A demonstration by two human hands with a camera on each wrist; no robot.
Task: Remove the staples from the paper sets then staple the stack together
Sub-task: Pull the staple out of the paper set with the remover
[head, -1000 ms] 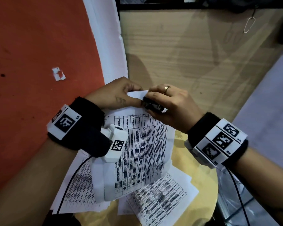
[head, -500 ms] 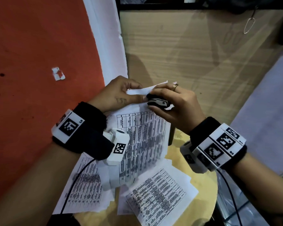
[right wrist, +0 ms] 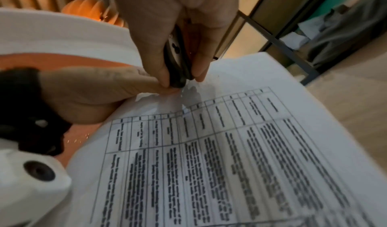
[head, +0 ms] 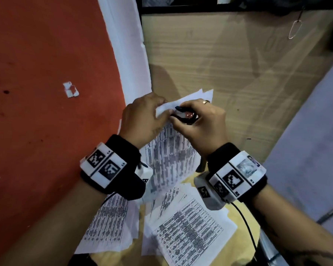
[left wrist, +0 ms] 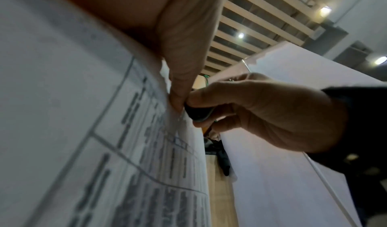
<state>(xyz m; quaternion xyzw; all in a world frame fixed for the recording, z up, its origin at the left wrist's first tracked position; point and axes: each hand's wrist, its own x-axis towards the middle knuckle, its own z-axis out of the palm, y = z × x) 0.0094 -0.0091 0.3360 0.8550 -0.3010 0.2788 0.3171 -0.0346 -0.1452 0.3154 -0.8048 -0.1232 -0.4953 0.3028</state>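
Observation:
A stapled paper set printed with tables is lifted off the table, its top corner raised. My left hand pinches that corner between thumb and fingers. My right hand grips a small black staple remover and holds its tip against the same corner, right beside my left thumb. The right wrist view has the staple remover touching the torn, crumpled corner of the paper set. The staple itself is hidden under the tool.
More printed sheets and another sheet lie spread on the round yellow table below my wrists. A wooden panel stands behind, an orange wall to the left.
Both hands have lifted the paper set's corner higher and away from me. The sheets now hang steeper, and the staple remover stays on the corner.

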